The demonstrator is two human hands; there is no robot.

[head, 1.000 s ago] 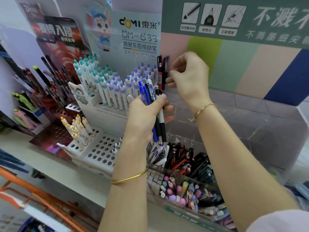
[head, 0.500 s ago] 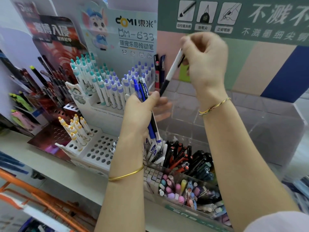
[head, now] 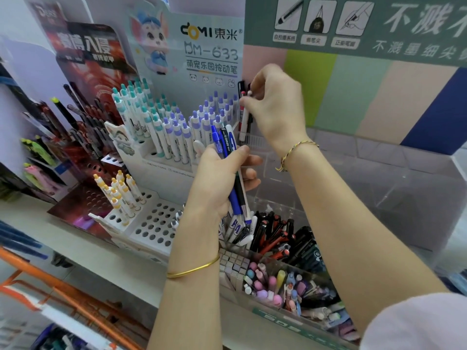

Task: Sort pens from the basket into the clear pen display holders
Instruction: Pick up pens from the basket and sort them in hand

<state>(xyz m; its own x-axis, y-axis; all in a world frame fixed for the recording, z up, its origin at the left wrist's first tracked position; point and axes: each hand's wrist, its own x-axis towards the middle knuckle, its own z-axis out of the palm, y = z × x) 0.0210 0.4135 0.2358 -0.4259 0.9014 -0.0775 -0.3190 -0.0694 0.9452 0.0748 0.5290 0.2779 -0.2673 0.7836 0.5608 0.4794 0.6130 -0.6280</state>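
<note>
Left hand (head: 219, 178): centre of the frame, back toward the camera; the thumb was pressed across the front of a bundle of pens and the fingers were curled round behind it, clamping it.
Bundle of pens (head: 227, 145): blue, black and white barrels held together, roughly upright and leaning slightly left, with clicker ends above the thumb and tips pointing down below the palm.
Right hand (head: 275, 109): upper centre, above and right of the left hand; thumb and fingertips were drawn together in a pinch on the top of a white pen, and the remaining fingers were curled in.
White pen (head: 243, 122): upright, at the back left corner of the clear holder, just beside a few dark pens standing there; whether its lower tip rested on anything could not be told.
Clear holder (head: 379, 170): transparent tiered box, centre right, behind both forearms.
Front compartments (head: 275, 236): lower centre, below the left hand, packed with black and red pens; pastel pens lay nearer the bottom edge.
White stand (head: 156, 223): left of centre, perforated, carrying teal-capped and purple-capped pens.
Wrists: a gold bangle (head: 193, 270) on the left, a braided cord (head: 295, 150) on the right.
</note>
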